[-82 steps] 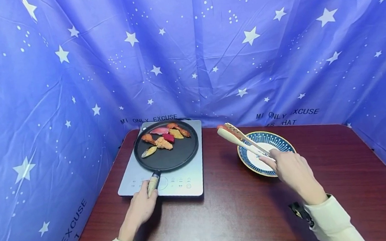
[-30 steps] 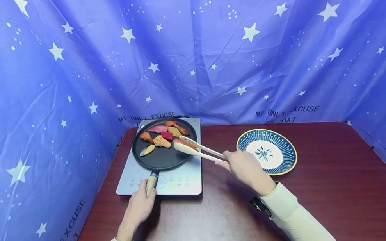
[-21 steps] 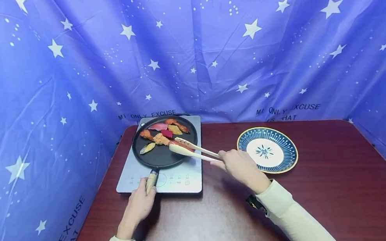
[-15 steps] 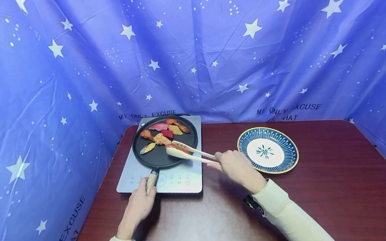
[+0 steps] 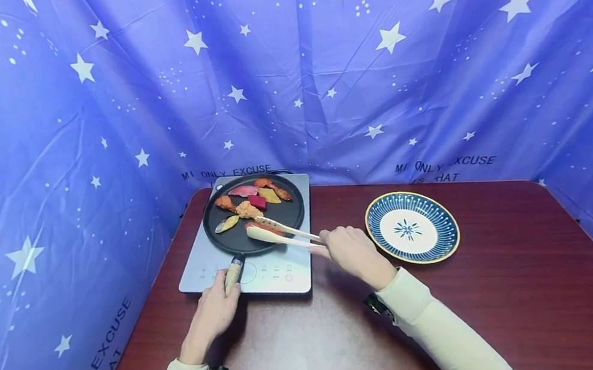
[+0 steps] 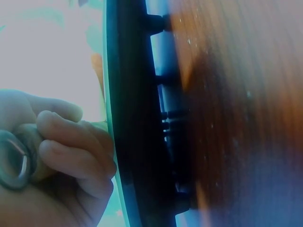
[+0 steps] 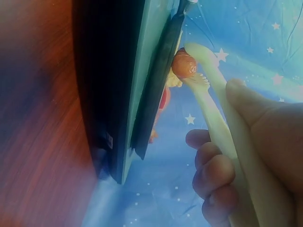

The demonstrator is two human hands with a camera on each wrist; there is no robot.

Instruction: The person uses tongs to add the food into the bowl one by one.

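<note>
My left hand grips the wooden handle of a round black frying pan; in the left wrist view its fingers curl round the handle's end. With my right hand I hold cream-coloured tongs, thumb on one arm and fingers on the other. Between the tongs' tips is a reddish-brown sausage, low over the pan's front right part. Fried chicken, a dark red block, a yellow piece, a mussel and other food pieces lie in the pan.
The pan sits on a silver induction cooker at the table's back left. A blue-and-white plate with nothing on it stands to the right on the red-brown table. A blue star-printed curtain hangs behind and beside the table.
My right hand has carried the sausage in the tongs from above the plate leftward to the pan, then further left and lower over it. The left hand stays on the handle.
</note>
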